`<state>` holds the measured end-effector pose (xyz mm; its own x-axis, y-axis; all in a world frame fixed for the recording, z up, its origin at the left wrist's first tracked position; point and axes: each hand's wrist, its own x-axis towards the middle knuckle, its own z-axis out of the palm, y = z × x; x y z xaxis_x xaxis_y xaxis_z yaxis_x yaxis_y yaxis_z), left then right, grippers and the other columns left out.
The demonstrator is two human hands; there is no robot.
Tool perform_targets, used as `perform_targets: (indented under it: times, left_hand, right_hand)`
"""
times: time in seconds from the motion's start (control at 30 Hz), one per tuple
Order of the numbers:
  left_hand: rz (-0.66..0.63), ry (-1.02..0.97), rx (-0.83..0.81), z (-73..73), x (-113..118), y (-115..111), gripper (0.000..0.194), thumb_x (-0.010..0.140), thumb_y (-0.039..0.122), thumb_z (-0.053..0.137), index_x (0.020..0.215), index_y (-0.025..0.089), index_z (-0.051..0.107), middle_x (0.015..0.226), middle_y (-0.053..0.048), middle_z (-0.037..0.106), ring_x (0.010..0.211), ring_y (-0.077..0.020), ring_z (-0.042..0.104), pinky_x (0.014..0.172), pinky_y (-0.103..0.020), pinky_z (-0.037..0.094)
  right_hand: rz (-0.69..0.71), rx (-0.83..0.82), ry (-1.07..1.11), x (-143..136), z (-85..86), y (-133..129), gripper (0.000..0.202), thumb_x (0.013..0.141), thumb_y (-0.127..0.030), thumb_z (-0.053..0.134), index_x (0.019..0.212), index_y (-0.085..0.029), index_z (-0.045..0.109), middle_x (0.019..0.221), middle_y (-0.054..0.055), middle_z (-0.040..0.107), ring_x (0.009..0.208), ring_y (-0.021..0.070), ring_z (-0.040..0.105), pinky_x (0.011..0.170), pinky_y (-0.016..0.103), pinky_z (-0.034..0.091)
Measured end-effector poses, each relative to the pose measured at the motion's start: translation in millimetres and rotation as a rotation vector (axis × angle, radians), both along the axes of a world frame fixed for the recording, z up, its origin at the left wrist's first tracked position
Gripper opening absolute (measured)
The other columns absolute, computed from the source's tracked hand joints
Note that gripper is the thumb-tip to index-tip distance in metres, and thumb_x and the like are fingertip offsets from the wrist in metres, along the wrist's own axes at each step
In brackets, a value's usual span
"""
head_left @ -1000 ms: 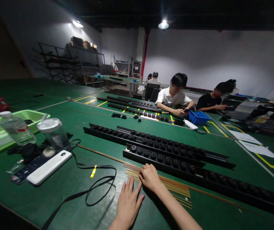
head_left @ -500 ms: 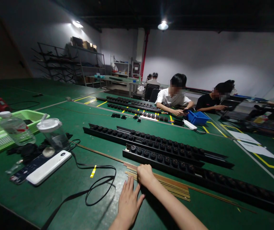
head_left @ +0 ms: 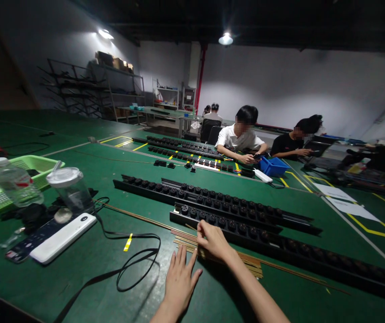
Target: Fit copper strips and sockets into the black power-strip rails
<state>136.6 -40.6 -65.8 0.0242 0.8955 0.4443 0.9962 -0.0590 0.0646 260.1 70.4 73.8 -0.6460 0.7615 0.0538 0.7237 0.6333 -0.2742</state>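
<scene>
My left hand (head_left: 180,276) lies flat with its fingers spread, the fingertips at the near left end of a row of thin brass-coloured rods (head_left: 251,265). Above the same row, my right hand (head_left: 212,240) is closed in a pinch. A thin brass rod (head_left: 190,226) sticks out to the left from its fingers, raised over the others; the rest of it is hidden by the hand. Just beyond lies a long black rail (head_left: 242,229) with a line of round black parts in it.
More black rails (head_left: 158,190) lie behind. To the left are a black cable (head_left: 135,234), a white power bank-like device (head_left: 63,238), a lidded cup (head_left: 69,188), a water bottle (head_left: 14,181) and a green basket (head_left: 49,164). Two people sit across the table near a blue bin (head_left: 273,167).
My right hand has lifted slightly from the row and turned, and a rod now shows raised at its fingers. My left hand stays flat in nearly the same place. The view has shifted slightly.
</scene>
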Motion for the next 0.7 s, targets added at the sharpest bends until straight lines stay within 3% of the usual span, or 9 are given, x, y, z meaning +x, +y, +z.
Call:
perform_targets:
  times: [0.1,0.2,0.33,0.47,0.57,0.7]
  left_hand:
    - [-0.026,-0.051,-0.040,-0.5,-2,7,0.057,0.087,0.050,0.048,0.140,0.033,0.035,0.139,-0.013,0.047,0.129,-0.0316,0.042,0.101,-0.051,0.040]
    - [-0.069,-0.159,-0.085,4.7,-8,9,0.062,0.087,0.044,0.050,0.143,0.032,0.027,0.145,-0.013,0.039,0.131,-0.0310,0.039,0.102,-0.049,0.040]
    - [-0.019,-0.392,-0.043,25.2,-20,-1,0.067,0.093,0.030,0.039,0.148,0.025,0.000,0.152,-0.015,0.022,0.136,-0.0255,0.032,0.102,-0.044,0.042]
    - [0.012,-0.429,0.004,40.3,-24,-24,0.063,0.094,0.026,0.032,0.147,0.026,-0.001,0.152,-0.012,0.023,0.137,-0.0222,0.029,0.104,-0.043,0.040]
    - [-0.090,-0.297,-0.028,33.5,-16,-38,0.065,0.091,0.027,0.037,0.148,0.025,0.005,0.151,-0.010,0.029,0.135,-0.0231,0.034,0.103,-0.041,0.042]
    - [-0.127,-0.143,-0.019,11.7,-7,-37,0.072,0.088,0.028,0.041,0.148,0.019,0.004,0.148,-0.012,0.034,0.132,-0.0239,0.039,0.101,-0.039,0.043]
  right_hand:
    - [0.031,-0.036,0.243,21,7.0,-6,0.020,0.093,-0.026,0.035,0.099,-0.020,0.052,0.086,0.000,0.063,0.076,0.0100,0.059,0.070,0.019,0.040]
    - [0.039,-0.034,0.460,35,0.3,-18,0.017,0.093,-0.029,0.040,0.093,-0.021,0.055,0.088,0.001,0.063,0.079,0.0120,0.060,0.073,0.022,0.041]
    - [-0.059,0.038,0.398,41,-30.4,-45,0.021,0.094,-0.026,0.038,0.091,-0.023,0.058,0.086,0.001,0.062,0.077,0.0141,0.060,0.069,0.025,0.041]
    - [-0.097,0.048,0.375,32,-66.3,-68,0.020,0.093,-0.023,0.041,0.088,-0.024,0.060,0.084,0.001,0.063,0.078,0.0151,0.060,0.069,0.026,0.043]
    - [-0.066,0.079,0.384,18,-81.7,-75,0.019,0.091,-0.020,0.045,0.085,-0.025,0.062,0.082,0.000,0.063,0.082,0.0163,0.059,0.071,0.027,0.044]
    - [-0.178,0.142,0.419,-3,-88.4,-73,0.019,0.090,-0.019,0.048,0.085,-0.025,0.066,0.083,0.002,0.060,0.082,0.0175,0.056,0.071,0.028,0.043]
